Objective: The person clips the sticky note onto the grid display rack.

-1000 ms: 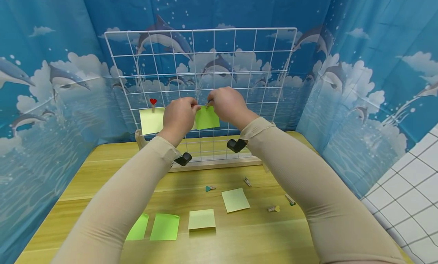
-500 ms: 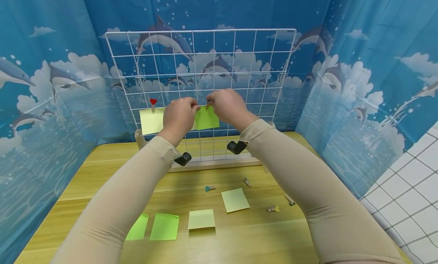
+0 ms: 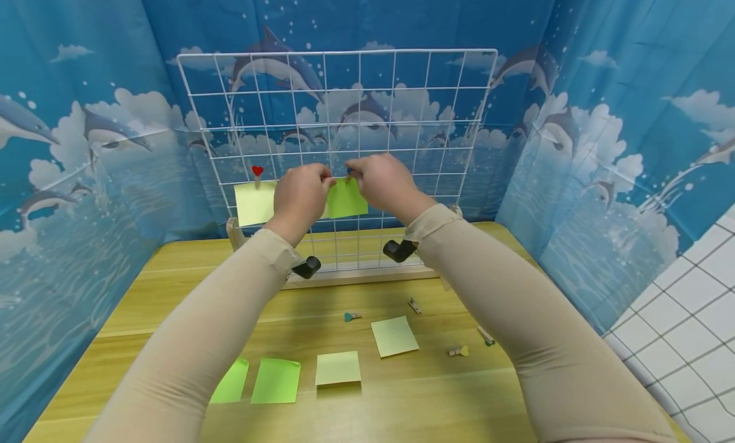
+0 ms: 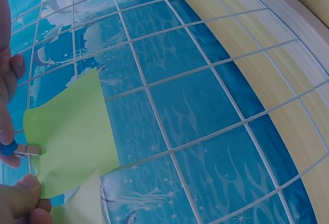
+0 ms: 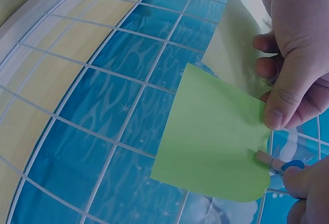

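A bright green sticky note [image 3: 349, 200] is held against the white wire grid [image 3: 360, 105]. My left hand [image 3: 301, 193] pinches its upper left corner between thumb and fingers. At the note's top edge is a small wooden clothespin [image 5: 275, 164] with a blue ornament, its tip over the paper. My right hand [image 3: 387, 180] pinches the clothespin's blue end, as the left wrist view also shows. To the left, a pale yellow note [image 3: 252, 203] hangs from a clothespin with a red heart [image 3: 257, 171]. My left hand hides part of the pale paper behind it.
On the wooden table [image 3: 172, 290] lie pale yellow notes [image 3: 395, 336] and green notes [image 3: 276, 381]. Loose clothespins are scattered there, one with a teal heart [image 3: 351, 316] and one with a yellow heart [image 3: 459, 351]. A dolphin-print curtain [image 3: 63, 175] surrounds the table.
My right hand has shifted slightly downward and its fingers have eased back, showing more of the blue ornament. The left hand and the green note stay almost still.
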The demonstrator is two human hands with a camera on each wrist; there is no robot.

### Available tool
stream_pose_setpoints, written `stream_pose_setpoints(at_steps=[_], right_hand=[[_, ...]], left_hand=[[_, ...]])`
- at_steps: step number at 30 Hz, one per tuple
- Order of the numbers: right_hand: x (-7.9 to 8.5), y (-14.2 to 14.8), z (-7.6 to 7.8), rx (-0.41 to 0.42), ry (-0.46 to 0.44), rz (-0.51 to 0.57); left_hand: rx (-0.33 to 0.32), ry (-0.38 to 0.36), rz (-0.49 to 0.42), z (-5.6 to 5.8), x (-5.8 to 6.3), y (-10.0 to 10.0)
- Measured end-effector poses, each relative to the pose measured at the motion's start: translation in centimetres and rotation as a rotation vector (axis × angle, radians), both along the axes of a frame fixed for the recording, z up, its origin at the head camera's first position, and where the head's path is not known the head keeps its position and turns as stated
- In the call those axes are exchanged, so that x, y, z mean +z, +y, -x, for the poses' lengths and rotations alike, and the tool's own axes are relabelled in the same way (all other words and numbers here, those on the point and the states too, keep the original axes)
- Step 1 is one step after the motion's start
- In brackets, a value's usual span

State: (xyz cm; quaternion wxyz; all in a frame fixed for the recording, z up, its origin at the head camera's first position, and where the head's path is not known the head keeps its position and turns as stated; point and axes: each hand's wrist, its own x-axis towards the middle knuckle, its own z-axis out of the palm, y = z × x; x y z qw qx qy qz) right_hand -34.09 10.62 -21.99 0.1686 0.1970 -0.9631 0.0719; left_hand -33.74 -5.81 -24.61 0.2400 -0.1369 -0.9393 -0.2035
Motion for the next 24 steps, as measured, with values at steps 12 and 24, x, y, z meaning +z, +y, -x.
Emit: stream_pose_setpoints(at_steps=[12, 24], right_hand=[[-0.33, -0.11, -0.06, 0.005, -0.042, 0.080], [-0.55, -0.14, -0.05, -0.013, -0.089, 0.103]], left_hand=[[-0.009, -0.003, -0.010, -0.03, 0.04, 0.01], [-0.010, 0.031, -0.002, 0.04, -0.13, -0.09]])
